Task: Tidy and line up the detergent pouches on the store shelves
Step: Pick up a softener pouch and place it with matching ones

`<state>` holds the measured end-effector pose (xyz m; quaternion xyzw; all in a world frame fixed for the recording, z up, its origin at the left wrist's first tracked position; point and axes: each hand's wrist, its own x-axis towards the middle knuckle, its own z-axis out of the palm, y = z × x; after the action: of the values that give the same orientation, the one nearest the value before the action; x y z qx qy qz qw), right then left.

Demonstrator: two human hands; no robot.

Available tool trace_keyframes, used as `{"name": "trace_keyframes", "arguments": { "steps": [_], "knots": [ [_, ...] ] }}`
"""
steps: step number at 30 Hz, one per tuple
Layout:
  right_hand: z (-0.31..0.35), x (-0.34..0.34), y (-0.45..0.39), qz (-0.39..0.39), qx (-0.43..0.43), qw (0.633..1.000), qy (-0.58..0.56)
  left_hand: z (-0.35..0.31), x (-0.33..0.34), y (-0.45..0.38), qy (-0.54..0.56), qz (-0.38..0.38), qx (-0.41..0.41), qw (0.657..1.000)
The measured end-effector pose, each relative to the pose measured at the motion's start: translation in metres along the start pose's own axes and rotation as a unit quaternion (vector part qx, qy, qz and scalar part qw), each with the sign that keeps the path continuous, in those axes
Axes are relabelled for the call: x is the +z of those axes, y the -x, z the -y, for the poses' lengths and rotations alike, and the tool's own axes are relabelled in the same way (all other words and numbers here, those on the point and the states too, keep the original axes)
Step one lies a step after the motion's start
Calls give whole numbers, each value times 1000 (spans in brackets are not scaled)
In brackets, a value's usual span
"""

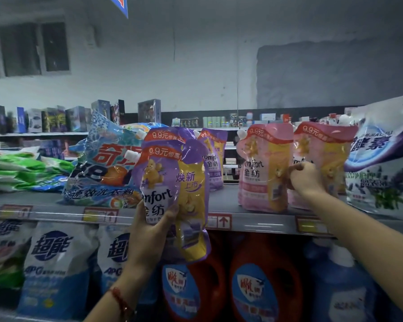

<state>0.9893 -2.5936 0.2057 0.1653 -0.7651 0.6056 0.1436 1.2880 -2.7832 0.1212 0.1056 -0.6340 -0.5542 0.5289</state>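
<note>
hands: left (149, 231) grips purple pouch (172, 194); right (305, 176) pinches pink pouch (321, 163)

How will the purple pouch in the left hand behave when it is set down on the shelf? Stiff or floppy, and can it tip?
The purple pouch, gripped low by the left hand, bends and wrinkles, so it is probably floppy. Its glossy film looks slippery. The pink pouches on the shelf lean, so it may tip without support.

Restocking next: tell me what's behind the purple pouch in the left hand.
A second purple spouted pouch directly behind; another stands farther back on the grey shelf. Their lower parts are hidden.
</note>
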Motion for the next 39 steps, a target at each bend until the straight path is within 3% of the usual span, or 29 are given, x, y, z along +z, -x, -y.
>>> {"name": "trace_keyframes", "arguments": {
  "steps": [5, 8, 11, 13, 15, 17, 23, 28, 32, 34, 36, 39],
  "knots": [
    [12, -22, 32, -10, -12, 1000, -3, 4, 6, -7, 24, 10, -10, 1000],
    [30, -22, 77, -22, -127, 992, 3, 2, 9, -10, 38, 15, -21, 999],
    [51, -5, 121, 128, -240, 962, -23, -2, 16, -11, 72, 36, -35, 996],
    [68, 10, 140, 257, -212, 942, -42, -10, 24, -9, 80, 56, -48, 994],
    [81, 23, 145, 305, -173, 933, -87, -12, 30, -10, 78, 50, -73, 993],
    [90, 29, 138, 297, -144, 935, -131, -21, 36, -12, 57, 31, -102, 993],
    [110, 34, 112, 269, -105, 940, -183, -42, 47, -49, -8, 44, -57, 997],
    [122, 44, 83, 198, -101, 955, -195, -52, 62, -99, -5, 60, -68, 996],
    [116, 59, 46, 129, -80, 973, -173, -57, 76, -131, -179, 52, 33, 982],
    [108, 73, 35, 105, -68, 983, -133, -46, 81, -141, -242, 29, 23, 969],
    [101, 77, 44, 91, -40, 992, -75, -33, 82, -138, -319, 12, 11, 948],
    [88, 78, 61, 81, -25, 996, -13, -16, 83, -126, -420, 12, 66, 905]
  ]
}}
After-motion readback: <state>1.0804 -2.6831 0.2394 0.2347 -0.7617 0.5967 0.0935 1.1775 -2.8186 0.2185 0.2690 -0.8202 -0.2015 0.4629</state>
